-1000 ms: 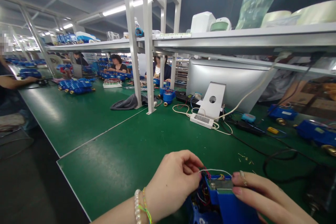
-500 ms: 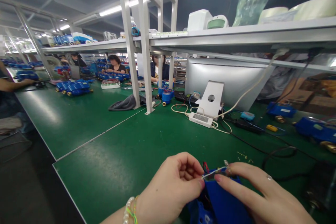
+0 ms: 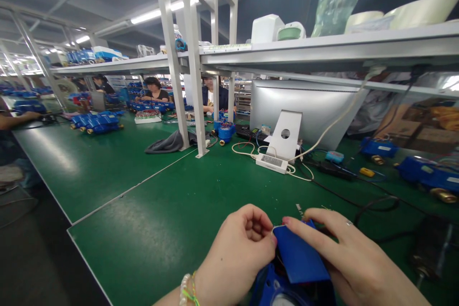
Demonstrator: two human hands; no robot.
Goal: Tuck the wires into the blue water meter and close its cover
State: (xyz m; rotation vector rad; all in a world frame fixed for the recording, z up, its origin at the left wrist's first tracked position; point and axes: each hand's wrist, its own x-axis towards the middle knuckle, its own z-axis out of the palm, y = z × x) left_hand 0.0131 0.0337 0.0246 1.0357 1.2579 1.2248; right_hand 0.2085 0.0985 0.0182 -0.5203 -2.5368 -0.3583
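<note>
Both of your hands meet at the near edge of the green table, on the blue box. Your left hand is curled, pinching the thin white wire at the box's far left corner. Your right hand lies flat over the lid, fingertips pressing down. If you push the lid shut now, it could likely trap or cut that wire; pull too hard and it might tear loose inside.
</note>
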